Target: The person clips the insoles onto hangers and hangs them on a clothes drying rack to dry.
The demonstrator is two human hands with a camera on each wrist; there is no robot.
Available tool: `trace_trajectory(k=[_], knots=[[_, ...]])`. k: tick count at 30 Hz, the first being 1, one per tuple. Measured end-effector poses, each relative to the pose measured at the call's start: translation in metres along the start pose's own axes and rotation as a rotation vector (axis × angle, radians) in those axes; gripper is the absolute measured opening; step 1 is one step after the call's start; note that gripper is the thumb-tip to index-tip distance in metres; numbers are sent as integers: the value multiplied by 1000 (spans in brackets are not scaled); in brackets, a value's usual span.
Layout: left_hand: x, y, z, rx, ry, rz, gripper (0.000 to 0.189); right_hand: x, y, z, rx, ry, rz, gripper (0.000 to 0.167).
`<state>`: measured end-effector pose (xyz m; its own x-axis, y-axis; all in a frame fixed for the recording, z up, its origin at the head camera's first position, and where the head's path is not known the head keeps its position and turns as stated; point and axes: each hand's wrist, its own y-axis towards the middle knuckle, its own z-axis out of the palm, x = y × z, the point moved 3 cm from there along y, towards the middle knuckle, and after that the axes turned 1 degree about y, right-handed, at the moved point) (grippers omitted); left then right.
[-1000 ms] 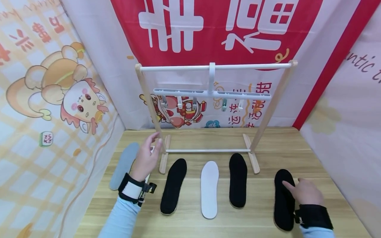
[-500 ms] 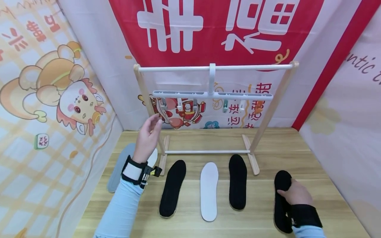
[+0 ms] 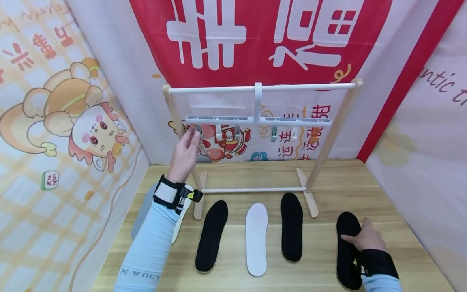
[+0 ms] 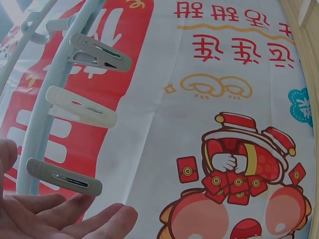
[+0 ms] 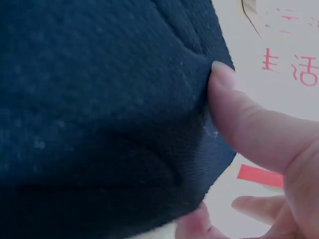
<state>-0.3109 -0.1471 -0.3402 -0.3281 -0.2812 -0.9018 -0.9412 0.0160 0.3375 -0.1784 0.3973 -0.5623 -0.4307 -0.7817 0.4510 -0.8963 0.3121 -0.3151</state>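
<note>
My left hand [image 3: 185,157] is raised at the left end of a pale blue hanger [image 3: 226,120] with several clips. In the left wrist view its straight fingers lie under the nearest grey clip [image 4: 65,177], fingertips right at the clip's lower side; the thumb stands apart at the left edge. At the right of the table my right hand [image 3: 369,238] pinches the side edge of a black insole [image 3: 347,259]. The thumb presses on the upper face and other fingers show at the rim in the right wrist view; the insole bends slightly there.
A wooden rack with a white top rail [image 3: 211,89] bears the hanger. On the table [image 3: 251,175] lie a black insole [image 3: 211,237], a white insole [image 3: 257,239], another black insole [image 3: 292,227], and, partly behind my left arm, a grey insole [image 3: 144,207] and a cream insole [image 3: 181,215].
My left hand has risen from above the left insoles to the hanger's left clip. My right hand has shifted slightly left and now grips the black insole's edge.
</note>
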Motion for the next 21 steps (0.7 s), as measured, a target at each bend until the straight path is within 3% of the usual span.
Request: trace_trajectory(k=[3,6,8,13,15,21], knots=[[0,3,2,-7,-22,-1,65,-4,3,-5,37,45,-9,127],[0,5,3,-17,-36,5,65,-3,3,-15,50,74,-63,104],[1,5,1,-26,-31,12,62,3,1,-21,34,82,-110,87],[-1,4,-2,-25,-33,29,54,26,-9,-38,-1,147,-155,69],[-3,4,-3,-17,-46,36,52,39,-16,-43,-31,173,-178,62],[-8,1,-7,-12,-18,49,52,87,-37,-53,-229,200,-345,38]])
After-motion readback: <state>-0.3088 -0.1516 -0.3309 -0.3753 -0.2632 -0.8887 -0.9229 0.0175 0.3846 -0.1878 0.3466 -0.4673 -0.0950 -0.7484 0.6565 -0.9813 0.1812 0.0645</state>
